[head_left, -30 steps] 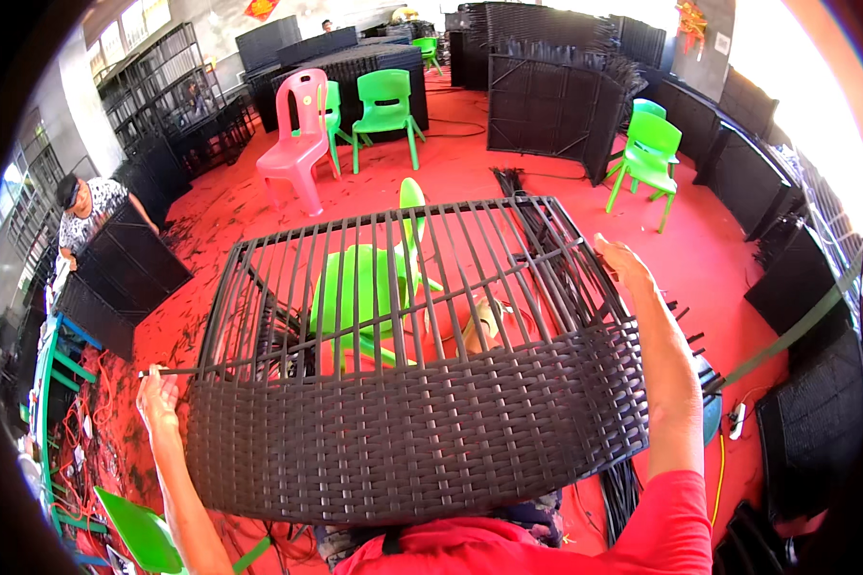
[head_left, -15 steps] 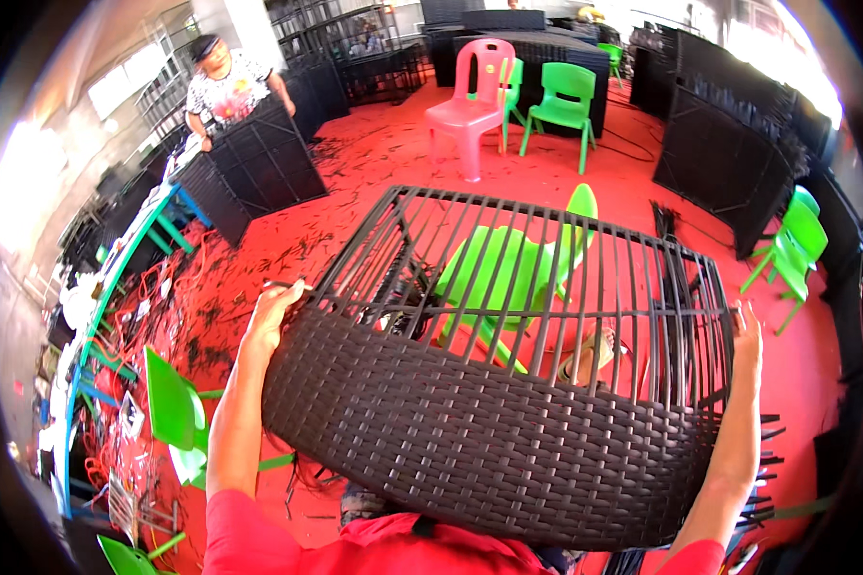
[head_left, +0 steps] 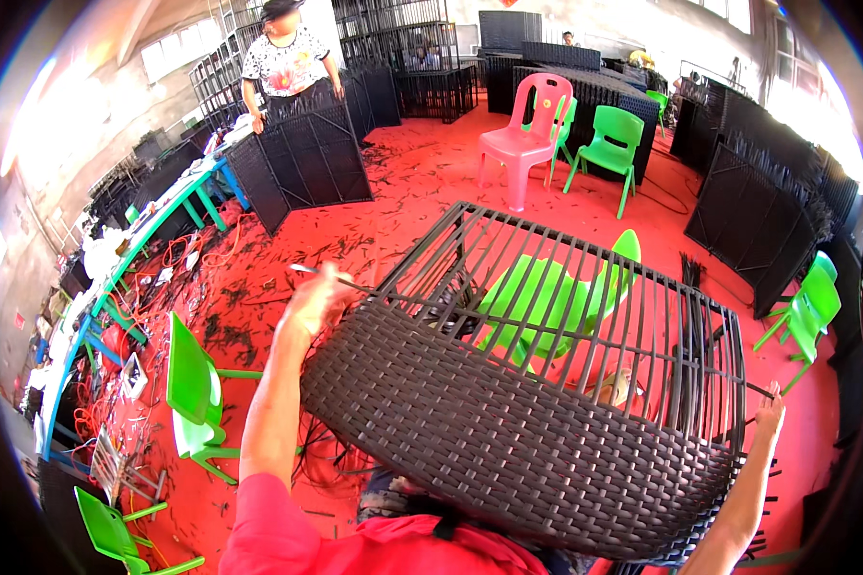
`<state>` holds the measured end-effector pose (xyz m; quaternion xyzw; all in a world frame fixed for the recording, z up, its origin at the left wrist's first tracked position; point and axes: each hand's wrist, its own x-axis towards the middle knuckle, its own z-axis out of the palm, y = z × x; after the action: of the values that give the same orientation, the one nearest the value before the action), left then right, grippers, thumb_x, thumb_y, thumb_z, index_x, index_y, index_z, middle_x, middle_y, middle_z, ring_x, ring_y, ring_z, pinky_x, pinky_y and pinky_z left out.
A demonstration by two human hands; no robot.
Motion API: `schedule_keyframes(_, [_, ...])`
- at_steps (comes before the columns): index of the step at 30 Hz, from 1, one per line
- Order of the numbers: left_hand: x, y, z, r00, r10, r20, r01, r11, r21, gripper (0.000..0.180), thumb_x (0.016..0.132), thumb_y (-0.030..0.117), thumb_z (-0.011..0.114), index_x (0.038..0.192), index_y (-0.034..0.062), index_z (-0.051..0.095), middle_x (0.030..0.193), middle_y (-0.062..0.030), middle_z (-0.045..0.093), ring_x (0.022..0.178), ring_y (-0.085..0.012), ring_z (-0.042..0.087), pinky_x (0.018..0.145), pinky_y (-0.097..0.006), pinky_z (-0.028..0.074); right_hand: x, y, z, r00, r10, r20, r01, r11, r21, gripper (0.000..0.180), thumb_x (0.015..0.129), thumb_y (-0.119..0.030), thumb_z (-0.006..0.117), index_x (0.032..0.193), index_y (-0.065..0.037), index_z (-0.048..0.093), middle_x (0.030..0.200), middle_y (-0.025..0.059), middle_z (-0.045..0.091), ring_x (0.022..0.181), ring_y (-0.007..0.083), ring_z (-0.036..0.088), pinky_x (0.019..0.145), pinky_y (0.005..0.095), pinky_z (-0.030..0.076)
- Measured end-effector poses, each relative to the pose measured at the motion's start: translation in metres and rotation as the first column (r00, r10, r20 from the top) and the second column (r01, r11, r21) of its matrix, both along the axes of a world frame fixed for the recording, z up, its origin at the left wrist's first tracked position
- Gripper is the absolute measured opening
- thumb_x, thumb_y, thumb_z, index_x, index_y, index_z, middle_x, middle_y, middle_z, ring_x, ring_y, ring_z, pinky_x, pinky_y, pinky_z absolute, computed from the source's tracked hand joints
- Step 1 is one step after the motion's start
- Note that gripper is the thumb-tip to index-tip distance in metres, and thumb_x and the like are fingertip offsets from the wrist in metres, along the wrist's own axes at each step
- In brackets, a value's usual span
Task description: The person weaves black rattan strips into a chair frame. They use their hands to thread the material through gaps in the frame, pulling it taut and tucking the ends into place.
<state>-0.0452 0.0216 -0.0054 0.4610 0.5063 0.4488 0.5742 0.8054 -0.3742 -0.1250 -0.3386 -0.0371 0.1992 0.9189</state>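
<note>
1. Across the front of the person's body, a wide dark-brown panel [head_left: 537, 431] is held up at a tilt, its near part covered in tight basket weave and its far part left as open parallel bars.
2. At the panel's left edge, a thin dark strip with a pale tip [head_left: 303, 269] is gripped between the thumb and fingers of the left hand [head_left: 318, 299], which is blurred.
3. Beside the right edge, the right hand [head_left: 769, 410] is raised, its fingers at the end of a dark strip [head_left: 758, 388]; whether that end is pinched cannot be told.
4. Through the open bars, a bright green plastic chair [head_left: 627, 247] is seen on the red floor [head_left: 431, 177].
5. Farther off, a pink plastic chair [head_left: 518, 142] with a tall back is placed near other green chairs.
6. At upper left, a folded-looking black panel [head_left: 316, 158] is touched by a standing co-worker [head_left: 283, 65] in a patterned top.
7. Dark scraps [head_left: 228, 333] are strewn over the floor at left.
</note>
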Motion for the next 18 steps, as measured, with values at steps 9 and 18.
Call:
schedule_keyframes(9, [-0.028,0.013,0.001,0.874,0.375,0.308,-0.431,0.892,0.138,0.037,0.082,0.041,0.056,0.083,0.0041,0.06,0.079,-0.0088,0.064,0.074,-0.0182,0.063,0.069,-0.033,0.046,-0.024,-0.004,0.043,0.993,-0.085,-0.083,0.08,0.994,-0.071,0.039,0.09,-0.011,0.035,0.126,0.003,0.033,0.13,0.0096,0.041,0.119,0.0225,0.042,0.102,0.0369,0.034])
schedule_keyframes(18, [-0.02,0.03,0.0,0.97,0.23,-0.072,-0.215,0.961,0.173,0.038,0.079,0.043,0.06,0.082,0.0046,0.063,0.085,-0.008,0.063,0.077,-0.0148,0.058,0.07,-0.03,0.046,-0.036,-0.034,0.049,0.995,-0.081,-0.054,0.071,0.982,-0.173,0.034,0.089,-0.011,0.04,0.12,0.003,0.04,0.122,0.0101,0.049,0.112,0.0226,0.047,0.098,0.0349,0.038])
